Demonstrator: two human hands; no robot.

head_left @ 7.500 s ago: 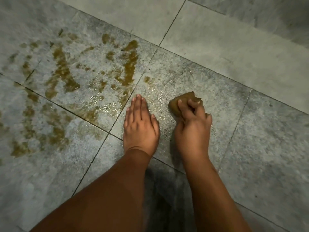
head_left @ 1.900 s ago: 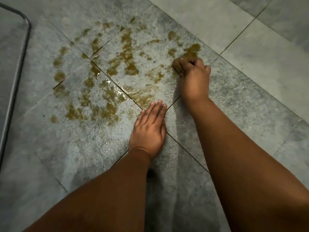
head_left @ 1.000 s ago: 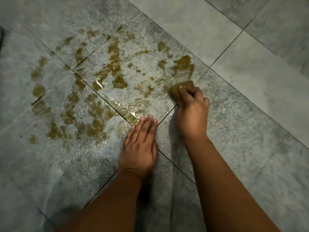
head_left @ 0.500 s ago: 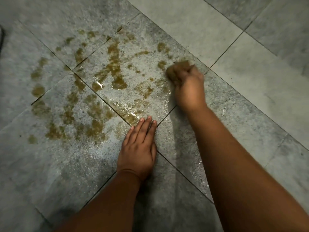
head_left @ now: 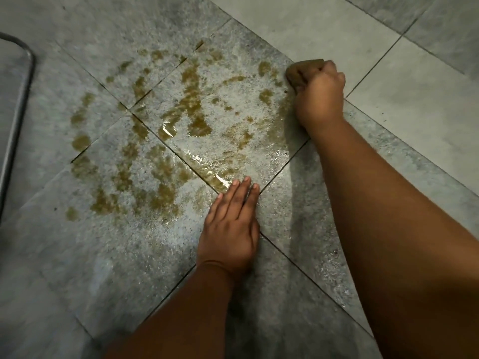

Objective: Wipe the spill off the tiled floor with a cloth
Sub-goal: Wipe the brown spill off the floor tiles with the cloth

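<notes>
While right hand (head_left: 317, 95) grips cloth (head_left: 302, 71), bunched, no clear long axis

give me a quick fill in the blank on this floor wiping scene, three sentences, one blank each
1. The brown cloth is gripped in the ____ hand.
2. The left hand lies ____ on the tiled floor, holding nothing.
3. The spill on the tiles is ____ in colour.

Missing words: right; flat; brown
</notes>
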